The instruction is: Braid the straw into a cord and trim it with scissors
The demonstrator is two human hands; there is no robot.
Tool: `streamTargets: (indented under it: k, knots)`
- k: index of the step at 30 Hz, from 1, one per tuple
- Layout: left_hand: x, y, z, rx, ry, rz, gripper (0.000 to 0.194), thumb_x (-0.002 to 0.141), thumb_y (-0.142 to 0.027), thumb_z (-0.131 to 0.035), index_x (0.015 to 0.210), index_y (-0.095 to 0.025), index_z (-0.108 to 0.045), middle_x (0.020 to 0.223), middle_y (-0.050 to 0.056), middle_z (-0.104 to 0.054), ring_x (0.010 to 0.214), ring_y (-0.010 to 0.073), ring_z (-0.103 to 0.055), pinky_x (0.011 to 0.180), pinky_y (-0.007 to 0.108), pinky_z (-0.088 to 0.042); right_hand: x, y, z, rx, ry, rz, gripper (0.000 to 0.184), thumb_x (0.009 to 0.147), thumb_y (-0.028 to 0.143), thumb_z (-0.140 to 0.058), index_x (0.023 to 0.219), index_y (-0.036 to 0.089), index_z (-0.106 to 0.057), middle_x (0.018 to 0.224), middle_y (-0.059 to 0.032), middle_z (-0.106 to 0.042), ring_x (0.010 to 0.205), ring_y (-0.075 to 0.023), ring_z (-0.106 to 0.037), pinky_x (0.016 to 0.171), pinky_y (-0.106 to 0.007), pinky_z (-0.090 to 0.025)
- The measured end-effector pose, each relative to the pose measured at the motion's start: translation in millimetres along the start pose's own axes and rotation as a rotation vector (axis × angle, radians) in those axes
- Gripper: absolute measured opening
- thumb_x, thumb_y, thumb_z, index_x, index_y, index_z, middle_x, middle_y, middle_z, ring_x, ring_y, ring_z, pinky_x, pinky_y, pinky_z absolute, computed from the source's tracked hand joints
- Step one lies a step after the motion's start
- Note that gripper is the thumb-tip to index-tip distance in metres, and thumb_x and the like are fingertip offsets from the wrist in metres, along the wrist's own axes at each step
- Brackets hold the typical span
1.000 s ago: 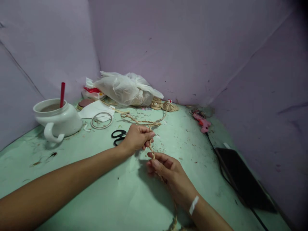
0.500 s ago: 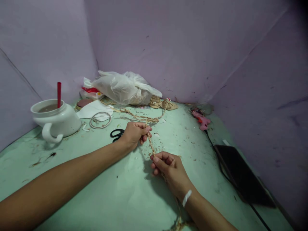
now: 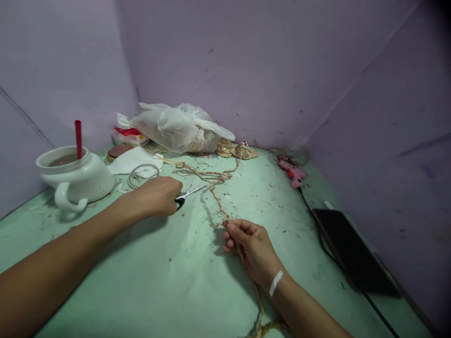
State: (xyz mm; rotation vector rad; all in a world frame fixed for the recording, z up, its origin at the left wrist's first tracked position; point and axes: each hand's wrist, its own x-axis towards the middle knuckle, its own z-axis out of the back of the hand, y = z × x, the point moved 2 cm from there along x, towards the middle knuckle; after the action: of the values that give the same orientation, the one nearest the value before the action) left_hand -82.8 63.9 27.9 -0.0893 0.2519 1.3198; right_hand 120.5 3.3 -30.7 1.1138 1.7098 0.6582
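My left hand is closed over the black handles of a small pair of scissors, whose silver blades point right toward a braided straw-coloured cord. Most of its fingers are hidden beneath the hand. Thumb and fingers of my right hand pinch the cord near the middle of the table. From that pinch one stretch runs away to a loose bundle farther back. The other end passes under my right hand to a tangle of fibre at the bottom edge.
A white mug with a red stick stands left, beside a ring and white paper. Behind are a plastic bag and small woven straw pieces. A pink glue gun and dark phone-like slab lie right.
My left hand has let go of the cord and moved left and down onto the scissors. The scissors' blades now show. My right hand keeps its pinch on the cord.
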Motion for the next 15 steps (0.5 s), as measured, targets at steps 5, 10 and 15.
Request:
streamTargets:
  k: [5,10,15]
  knots:
    - [-1,-16,-5.6,0.081,-0.006,-0.025,0.029,0.057,-0.017,-0.047,0.086,-0.017,-0.051,0.077,0.010,-0.061,0.068,0.0232,-0.057,0.047,0.026,-0.030,0,1,1,0.014,-0.008,-0.003,0.028,0.049,0.028,-0.077,0.065,0.010,-0.064,0.048,0.0004,-0.059,0.038,-0.0057,-0.048,0.043,-0.020,-0.048]
    - [-8,-13,-0.3,0.094,0.048,-0.058,0.035,0.057,-0.014,-0.047,0.092,-0.017,-0.048,0.071,0.008,-0.060,0.065,0.0232,-0.055,0.047,0.026,-0.029,1,4,5,0.032,-0.041,0.035,0.027,0.050,0.026,-0.076,0.068,0.010,-0.063,0.050,0.0005,-0.059,0.040,-0.0059,-0.049,0.045,-0.021,-0.050]
    - [-19,6,16.5,-0.033,0.100,-0.147,0.027,0.062,-0.015,-0.045,0.087,-0.023,-0.053,0.071,0.003,-0.060,0.059,0.0167,-0.050,0.048,0.024,-0.031,2,8,6,0.052,-0.058,0.050,0.026,0.050,0.025,-0.076,0.067,0.010,-0.064,0.049,0.0005,-0.058,0.040,-0.0059,-0.048,0.044,-0.021,-0.049]
